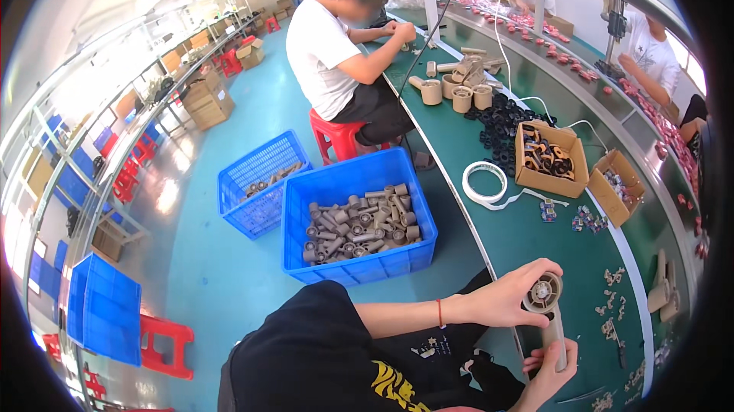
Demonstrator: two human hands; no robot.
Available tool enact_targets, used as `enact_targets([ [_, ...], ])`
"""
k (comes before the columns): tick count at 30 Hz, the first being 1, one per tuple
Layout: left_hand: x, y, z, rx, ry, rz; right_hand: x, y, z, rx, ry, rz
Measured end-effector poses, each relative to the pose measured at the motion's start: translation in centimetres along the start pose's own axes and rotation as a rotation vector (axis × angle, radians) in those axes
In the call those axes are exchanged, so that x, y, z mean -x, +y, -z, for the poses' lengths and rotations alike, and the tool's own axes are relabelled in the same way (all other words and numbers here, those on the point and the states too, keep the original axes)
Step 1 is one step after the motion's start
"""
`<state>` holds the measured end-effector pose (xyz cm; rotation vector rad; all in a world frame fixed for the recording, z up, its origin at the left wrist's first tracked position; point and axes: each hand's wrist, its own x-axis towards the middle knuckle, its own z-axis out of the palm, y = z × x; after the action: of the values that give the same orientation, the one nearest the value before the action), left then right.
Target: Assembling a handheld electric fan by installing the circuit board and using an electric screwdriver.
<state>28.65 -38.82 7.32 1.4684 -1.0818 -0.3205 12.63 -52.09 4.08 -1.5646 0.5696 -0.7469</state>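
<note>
A long dark green worktop (pixel 508 240) runs along the person's right side, its near edge passing just beneath the hands. On the floor to its left stands a large solid-walled blue plastic crate (pixel 382 265), partly filled with beige-grey plastic housings. Up the worktop sits an open brown cardboard box (pixel 550 184) of black and orange pieces, with a white ring-shaped roll of tape (pixel 483 198) just beside it.

One beige-grey plastic hair-dryer-shaped housing (pixel 556 328) is held over the worktop's near edge, its round barrel end away from the body and its handle toward it. The left hand (pixel 511 292) is curled around the barrel, fingers over the far side and thumb below; the right hand (pixel 547 375) is closed on the handle's lower part. Inside the barrel's open end a spoked ring shows, with something pale at its hub, too small to make out.

The step in hand looks like two-handed handling of this single housing, open end up. From this hold, moving it would seem to call for both hands turning together, clear of the small pale pieces (pixel 609 301) scattered to the right.
</note>
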Motion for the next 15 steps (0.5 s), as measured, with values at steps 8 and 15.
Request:
enact_targets([
  [8, -0.4, 0.4, 0.1, 0.046, -0.046, 0.080, 0.8, -3.8, -0.7, -0.045, -0.054, -0.140],
  [15, -1.1, 0.3, 0.4, 0.070, -0.035, 0.058, 0.4, -3.9, -0.9, -0.045, -0.047, -0.128],
])
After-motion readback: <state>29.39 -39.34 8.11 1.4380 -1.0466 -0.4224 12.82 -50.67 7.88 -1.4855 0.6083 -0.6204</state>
